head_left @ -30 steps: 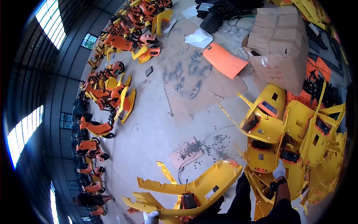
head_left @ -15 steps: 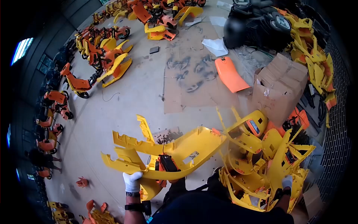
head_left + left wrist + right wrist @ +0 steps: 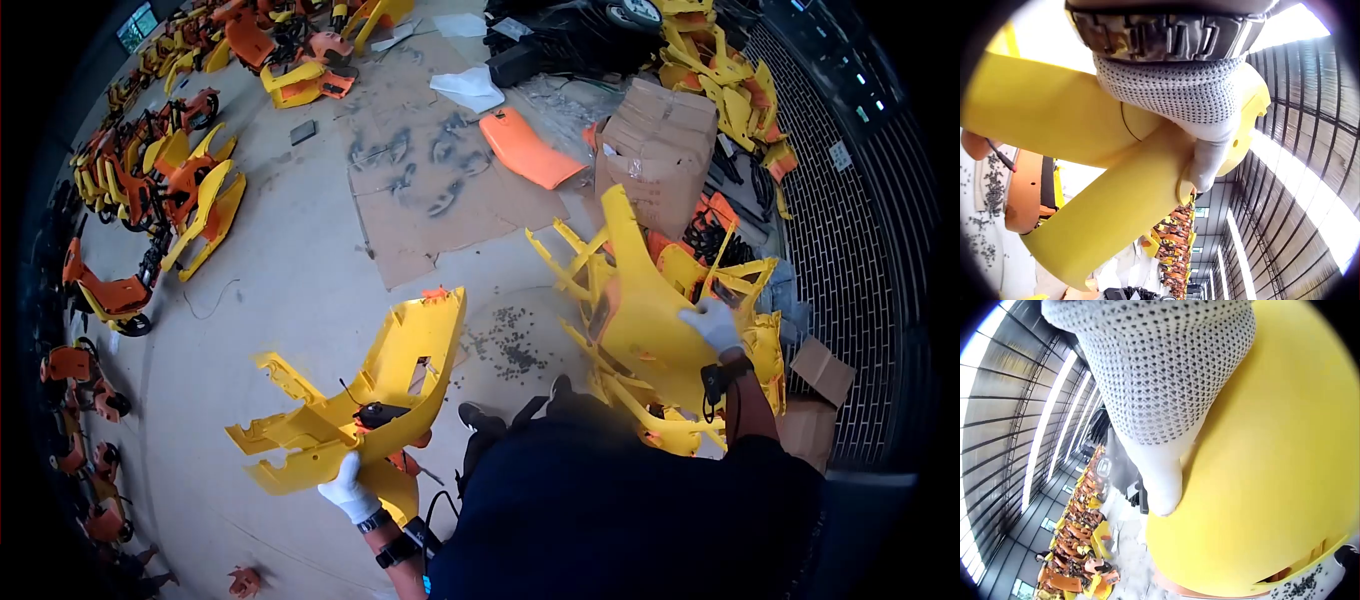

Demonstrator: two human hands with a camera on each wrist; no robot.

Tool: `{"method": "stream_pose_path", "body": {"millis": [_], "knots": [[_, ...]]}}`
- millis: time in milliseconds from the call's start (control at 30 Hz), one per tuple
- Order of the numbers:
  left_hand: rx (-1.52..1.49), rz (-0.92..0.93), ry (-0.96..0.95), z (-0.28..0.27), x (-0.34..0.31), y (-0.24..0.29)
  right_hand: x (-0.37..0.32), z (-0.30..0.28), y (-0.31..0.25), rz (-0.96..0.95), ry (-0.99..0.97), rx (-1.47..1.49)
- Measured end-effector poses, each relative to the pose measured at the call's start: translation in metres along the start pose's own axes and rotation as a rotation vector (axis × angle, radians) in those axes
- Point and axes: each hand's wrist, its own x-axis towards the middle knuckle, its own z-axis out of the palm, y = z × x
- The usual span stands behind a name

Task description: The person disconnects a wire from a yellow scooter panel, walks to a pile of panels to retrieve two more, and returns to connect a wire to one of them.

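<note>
My left hand point(image 3: 347, 487), in a white glove, grips a long curved yellow scooter body panel point(image 3: 310, 462) by its lower edge. A black part point(image 3: 380, 413) sits inside that panel. In the left wrist view the gloved hand point(image 3: 1172, 94) wraps over the yellow panel point(image 3: 1110, 219), thumb along its side. My right hand point(image 3: 712, 322), also gloved, holds another smooth yellow panel point(image 3: 645, 325) above a pile of similar panels. In the right wrist view the thumb of the right hand point(image 3: 1154, 419) lies along the yellow panel's edge point(image 3: 1260, 462); its other fingers are hidden behind it.
Stacked yellow panels point(image 3: 760, 345) lie at my right, by an open carton point(image 3: 805, 425). A large cardboard box point(image 3: 655, 150) and an orange panel point(image 3: 525, 145) stand farther off. Small dark pieces point(image 3: 515, 340) are scattered on the floor. Partly built scooters point(image 3: 110, 290) line the left.
My right hand has raised a yellow panel from the pile. The left hand's panel has tilted more upright. The head view has turned to the right.
</note>
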Motion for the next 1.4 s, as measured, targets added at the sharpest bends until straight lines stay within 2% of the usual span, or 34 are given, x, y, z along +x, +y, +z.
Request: {"method": "stream_pose_path", "body": {"millis": [100, 233, 300, 367, 467, 567, 667, 767, 867, 967, 1033, 1067, 1133, 1233, 1400], "knots": [[0.068, 0.019, 0.042, -0.013, 0.012, 0.006, 0.025, 0.04, -0.061, -0.341, -0.071, -0.029], [0.108, 0.048, 0.09, -0.037, 0.021, 0.015, 0.016, 0.05, -0.165, -0.561, -0.231, -0.156], [0.142, 0.061, 0.101, -0.033, 0.018, 0.031, 0.015, 0.057, -0.194, -0.879, -0.137, -0.142], [0.125, 0.049, 0.03, -0.032, 0.016, 0.045, 0.016, 0.059, -0.22, -1.11, -0.079, -0.215], [0.134, 0.022, -0.097, -0.029, 0.012, 0.054, 0.02, 0.047, -0.259, -1.338, -0.049, -0.338], [0.057, -0.1, -0.173, -0.017, 0.007, 0.058, 0.012, 0.032, -0.294, -1.484, -0.014, -0.398], [-0.004, -0.175, -0.276, -0.008, 0.007, 0.045, -0.002, 0.019, -0.306, -1.586, -0.024, -0.396], [-0.064, -0.234, -0.384, 0.016, -0.001, 0.036, -0.007, 0.015, -0.294, -1.618, -0.044, -0.408], [-0.058, -0.186, -0.432, 0.019, 0.007, 0.021, -0.022, 0.016, -0.282, -1.645, -0.114, -0.419], [-0.097, -0.259, -0.547, 0.02, 0.015, 0.011, -0.034, 0.014, -0.273, -1.635, -0.157, -0.326], [-0.065, -0.139, -0.507, 0.027, 0.012, 0.009, -0.032, 0.017, -0.266, -1.613, -0.198, -0.338], [-0.185, -0.18, -0.504, 0.032, 0.01, 0.007, -0.033, 0.02, -0.26, -1.59, -0.232, -0.326], [-0.215, -0.117, -0.489, 0.041, 0.012, -0.006, -0.035, 0.02, -0.249, -1.571, -0.261, -0.317], [-0.211, -0.205, -0.513, 0.045, 0.011, -0.001, -0.035, 0.015, -0.236, -1.578, -0.282, -0.295], [-0.178, -0.306, -0.544, 0.036, 0.015, -0.031, -0.044, 0.0, -0.247, -1.662, -0.338, -0.314]]}}
